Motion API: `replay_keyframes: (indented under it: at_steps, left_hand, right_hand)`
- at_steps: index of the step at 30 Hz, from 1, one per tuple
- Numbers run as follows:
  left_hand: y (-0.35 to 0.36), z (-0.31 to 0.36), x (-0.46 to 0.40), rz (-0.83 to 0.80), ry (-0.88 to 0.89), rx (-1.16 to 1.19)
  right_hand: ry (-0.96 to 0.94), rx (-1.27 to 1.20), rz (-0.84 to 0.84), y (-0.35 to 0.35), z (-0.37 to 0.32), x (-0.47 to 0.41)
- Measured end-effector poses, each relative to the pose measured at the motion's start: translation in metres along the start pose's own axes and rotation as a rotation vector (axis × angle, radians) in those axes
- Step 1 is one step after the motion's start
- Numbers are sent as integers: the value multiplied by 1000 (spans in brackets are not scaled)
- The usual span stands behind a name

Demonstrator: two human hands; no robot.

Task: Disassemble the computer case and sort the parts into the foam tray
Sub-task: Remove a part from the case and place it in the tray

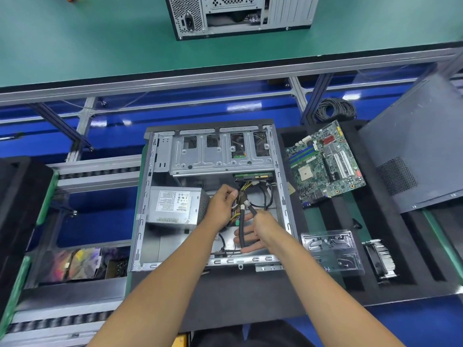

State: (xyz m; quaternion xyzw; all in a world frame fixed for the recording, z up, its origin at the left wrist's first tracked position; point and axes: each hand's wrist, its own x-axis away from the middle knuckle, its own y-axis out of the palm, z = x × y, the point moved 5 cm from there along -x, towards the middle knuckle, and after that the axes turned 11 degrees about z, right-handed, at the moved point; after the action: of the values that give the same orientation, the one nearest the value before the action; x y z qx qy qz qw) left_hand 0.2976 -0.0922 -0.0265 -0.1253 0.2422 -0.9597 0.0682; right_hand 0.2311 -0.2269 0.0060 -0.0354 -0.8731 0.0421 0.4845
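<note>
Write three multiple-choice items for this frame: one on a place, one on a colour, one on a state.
1. Where does the motherboard lie?
A. inside the case
B. on the foam tray, right of the case
C. on the green bench

2. What colour is the power supply housing?
A. red
B. grey
C. yellow

3. What is the left hand doing?
A. gripping the cable bundle
B. resting flat outside the case
C. lifting the motherboard

Answers: 1 B, board sits on black foam; 2 B, bare grey metal; 3 A, fingers curl round wires.

Second case [240, 13] (upright), cable coil [334, 110]
</note>
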Motion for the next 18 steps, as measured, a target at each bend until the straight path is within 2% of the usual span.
replay_keyframes:
  at_steps: [18]
  left_hand:
    - [-4, 10, 6, 2, -2, 57]
  right_hand:
    - [-19, -1, -17, -1, 0, 0]
